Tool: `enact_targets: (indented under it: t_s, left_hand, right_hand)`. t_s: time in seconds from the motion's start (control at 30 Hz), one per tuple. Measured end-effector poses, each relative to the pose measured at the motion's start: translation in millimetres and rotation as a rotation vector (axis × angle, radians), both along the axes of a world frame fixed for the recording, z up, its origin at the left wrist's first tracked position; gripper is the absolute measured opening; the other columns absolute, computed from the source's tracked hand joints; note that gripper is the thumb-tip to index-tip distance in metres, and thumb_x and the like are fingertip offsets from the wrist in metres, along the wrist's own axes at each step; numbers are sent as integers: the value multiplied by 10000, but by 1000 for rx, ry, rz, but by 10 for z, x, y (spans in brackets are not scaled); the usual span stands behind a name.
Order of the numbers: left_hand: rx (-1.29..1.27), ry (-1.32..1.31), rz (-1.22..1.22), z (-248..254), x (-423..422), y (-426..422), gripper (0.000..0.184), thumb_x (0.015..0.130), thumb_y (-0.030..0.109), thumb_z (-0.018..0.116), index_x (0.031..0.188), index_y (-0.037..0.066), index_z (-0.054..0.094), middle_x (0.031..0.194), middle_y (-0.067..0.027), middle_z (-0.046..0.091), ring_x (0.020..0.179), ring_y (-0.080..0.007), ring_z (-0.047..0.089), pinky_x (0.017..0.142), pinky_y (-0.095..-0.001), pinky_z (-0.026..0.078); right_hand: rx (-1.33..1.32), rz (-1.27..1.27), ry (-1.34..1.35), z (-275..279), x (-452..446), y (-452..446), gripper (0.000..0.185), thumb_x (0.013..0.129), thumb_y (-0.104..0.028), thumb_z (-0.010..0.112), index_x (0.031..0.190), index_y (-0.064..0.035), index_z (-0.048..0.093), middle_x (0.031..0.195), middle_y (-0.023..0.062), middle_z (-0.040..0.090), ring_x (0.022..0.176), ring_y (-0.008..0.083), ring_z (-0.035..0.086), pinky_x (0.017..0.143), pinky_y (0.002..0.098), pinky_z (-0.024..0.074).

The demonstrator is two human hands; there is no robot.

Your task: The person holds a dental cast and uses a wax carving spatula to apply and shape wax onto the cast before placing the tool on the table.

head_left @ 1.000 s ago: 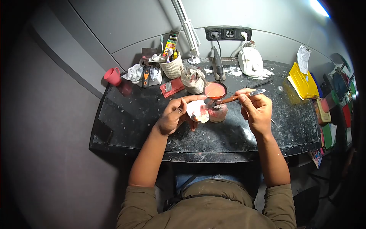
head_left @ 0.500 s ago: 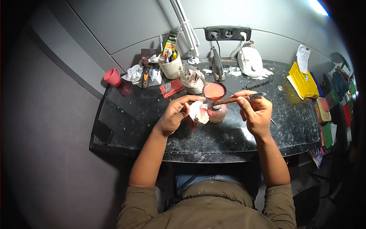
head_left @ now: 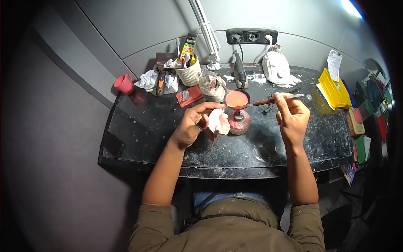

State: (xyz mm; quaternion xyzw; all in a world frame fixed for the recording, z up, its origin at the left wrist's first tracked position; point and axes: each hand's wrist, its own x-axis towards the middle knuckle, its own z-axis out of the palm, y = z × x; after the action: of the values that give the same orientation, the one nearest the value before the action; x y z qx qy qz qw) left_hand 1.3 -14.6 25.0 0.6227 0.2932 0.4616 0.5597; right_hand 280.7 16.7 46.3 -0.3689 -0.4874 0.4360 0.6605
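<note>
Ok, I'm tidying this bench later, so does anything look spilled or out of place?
Yes: white residue lies around the white device at the back, and pale specks dot the black worktop. The residue looks spilled because it sits in uneven patches on the surface.

A head-worn camera looks forward and down over the desk [head_left: 145, 134].

No text is legible — the yellow box [head_left: 187, 50] included.

The pan [head_left: 237, 99] stands behind the bottle [head_left: 239, 125], right of the jar [head_left: 212, 90].
</note>
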Motion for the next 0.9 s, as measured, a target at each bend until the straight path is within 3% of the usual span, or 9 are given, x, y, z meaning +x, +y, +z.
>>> enact_targets:
  t_s: [0.07, 0.17, 0.23, 0.33, 0.4, 0.47, 0.9]
  left_hand:
    - [17, 21, 7, -21, -8, 16, 818, 881, 615, 606, 1307, -77, 506, 1123, -136, 656, 1002, -163, 658, 848, -287, 533]
    - [56, 19, 42, -19, 15, 7, 791, 910, 611, 563, 1297, -77, 517, 1081, -124, 664, 927, -141, 666, 738, -265, 553]
    - [-51, 5, -1, 31, 17, -40, 732, 968, 582, 480, 1276, -80, 539, 1015, -115, 671, 798, -125, 665, 606, -254, 544]
    - [-42, 14, -10, 21, 22, -34, 678, 1016, 534, 405, 1258, -81, 556, 942, -109, 673, 680, -121, 644, 509, -254, 513]
    - [-40, 16, -8, 19, 23, -37, 668, 1024, 523, 393, 1253, -82, 560, 922, -109, 674, 658, -123, 640, 504, -253, 509]
    - [-37, 18, -6, 20, 25, -38, 658, 1032, 511, 382, 1248, -82, 564, 902, -110, 675, 636, -125, 636, 499, -253, 505]
    - [-36, 47, 20, 9, 33, -38, 674, 1008, 543, 417, 1242, -71, 570, 925, -103, 686, 671, -107, 646, 511, -234, 505]
  right_hand:
    - [-1, -1, -16, 2, -2, -1, 105, 920, -103, 715, 938, -1, 700, 648, -39, 564, 467, 10, 432, 406, 181, 278]
    - [-20, -3, -8, 12, 24, -9, 102, 920, -98, 714, 937, 1, 700, 649, -41, 565, 465, 10, 428, 406, 179, 276]
    - [-5, 84, 74, 14, 46, -20, 93, 929, -76, 695, 936, 17, 696, 663, -27, 583, 462, 11, 426, 407, 178, 276]
    - [99, 175, 43, 19, -31, -83, 97, 937, -54, 675, 944, 41, 687, 723, 10, 626, 469, 13, 432, 406, 184, 285]
    - [150, 269, 25, -37, -59, -122, 89, 934, -8, 658, 984, 64, 675, 850, 72, 682, 506, 15, 464, 417, 183, 315]
    - [177, 312, 11, -65, -88, -143, 81, 930, 7, 656, 985, 65, 671, 860, 82, 691, 519, 13, 474, 428, 179, 325]
    - [175, 314, -15, -48, -138, -164, 105, 925, -3, 669, 1005, 64, 678, 833, 63, 689, 594, 10, 523, 475, 162, 339]
